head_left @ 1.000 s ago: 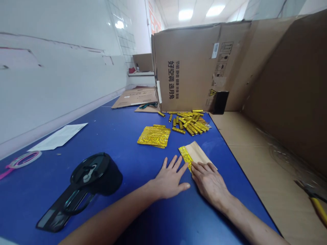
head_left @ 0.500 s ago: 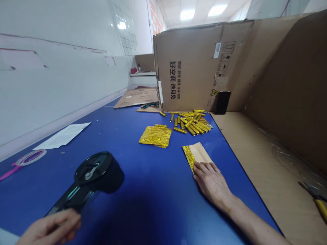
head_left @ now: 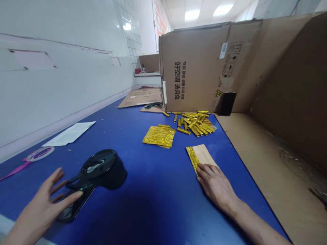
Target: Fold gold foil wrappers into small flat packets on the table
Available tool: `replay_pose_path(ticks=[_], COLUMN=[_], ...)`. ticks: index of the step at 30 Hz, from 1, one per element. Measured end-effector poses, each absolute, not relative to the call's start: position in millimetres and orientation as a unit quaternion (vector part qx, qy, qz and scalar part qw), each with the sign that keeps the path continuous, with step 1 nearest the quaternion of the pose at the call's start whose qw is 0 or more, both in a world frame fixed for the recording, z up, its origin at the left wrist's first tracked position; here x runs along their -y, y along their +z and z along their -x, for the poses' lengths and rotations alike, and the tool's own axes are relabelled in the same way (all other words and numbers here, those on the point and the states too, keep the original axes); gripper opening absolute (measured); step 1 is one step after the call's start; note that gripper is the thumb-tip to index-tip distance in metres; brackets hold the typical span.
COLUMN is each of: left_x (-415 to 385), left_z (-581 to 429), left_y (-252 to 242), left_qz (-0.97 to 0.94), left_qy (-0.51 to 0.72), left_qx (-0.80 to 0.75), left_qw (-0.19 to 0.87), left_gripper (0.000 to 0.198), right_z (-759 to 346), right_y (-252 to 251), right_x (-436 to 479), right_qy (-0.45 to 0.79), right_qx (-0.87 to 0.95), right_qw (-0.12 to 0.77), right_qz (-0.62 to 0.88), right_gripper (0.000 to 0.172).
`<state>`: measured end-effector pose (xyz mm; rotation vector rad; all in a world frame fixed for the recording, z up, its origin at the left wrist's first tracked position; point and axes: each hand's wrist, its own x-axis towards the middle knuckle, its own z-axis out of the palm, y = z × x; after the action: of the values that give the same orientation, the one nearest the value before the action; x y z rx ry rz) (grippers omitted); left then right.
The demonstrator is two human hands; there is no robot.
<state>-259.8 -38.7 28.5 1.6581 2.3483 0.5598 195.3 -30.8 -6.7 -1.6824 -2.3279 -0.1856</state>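
Observation:
My left hand point(head_left: 51, 200) is open, its fingers spread beside the handle of a black lidded mug point(head_left: 112, 173). A dark smartphone point(head_left: 74, 207) lies under the handle, partly covered by my thumb. My right hand point(head_left: 216, 185) is closed over the near end of a flat, pale wooden-looking piece point(head_left: 204, 154), pressing it to the table with the fingers together. Along the left side of that piece runs a gold foil strip point(head_left: 192, 156). A stack of gold foil sheets point(head_left: 158, 136) lies ahead, between the mug and a heap of small gold foil tubes point(head_left: 196, 126).
On the blue table point(head_left: 143, 190), a white paper point(head_left: 70, 133) and a tape roll point(head_left: 41, 154) with a pink strip lie at left. A large cardboard box point(head_left: 196, 68) stands behind, a black phone-like slab point(head_left: 227, 103) leaning on it. Cardboard borders the right.
My left hand has moved forward and spread its fingers near the mug's handle. The mug's handle has swung toward me, uncovering the smartphone. My right hand stays on the pale piece. The view shifted slightly.

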Motion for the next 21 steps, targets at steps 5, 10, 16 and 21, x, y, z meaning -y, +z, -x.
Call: replay_pose_path(ticks=[5,10,16,21], left_x=[24.2,18.8,3.7,-14.1], left_z=[227.3,218.7,196.7,191.4], left_y=[39.0,38.0,38.6,37.4], left_qz=[-0.514,-0.478,-0.420,-0.318], left_qy=[0.235,0.232,0.413,0.518], left_qx=[-0.821,-0.843,-0.784,-0.763], left_qw=[0.081,0.083,0.197,0.220], left_gripper=[0.066,0.033,0.009,0.011], right_z=[-196.5,-198.4,-200.0,-199.8], right_y=[-11.7,-15.4,-20.7,-21.2], right_x=[30.2,29.6,27.4,26.8], right_qy=[-0.076,-0.084,-0.095,-0.102], right_qx=[0.801,0.802,0.805,0.805], right_qw=[0.144,0.158,0.154,0.136], right_qz=[0.575,0.571,0.564,0.568], right_gripper=[0.028,0.028,0.029,0.031])
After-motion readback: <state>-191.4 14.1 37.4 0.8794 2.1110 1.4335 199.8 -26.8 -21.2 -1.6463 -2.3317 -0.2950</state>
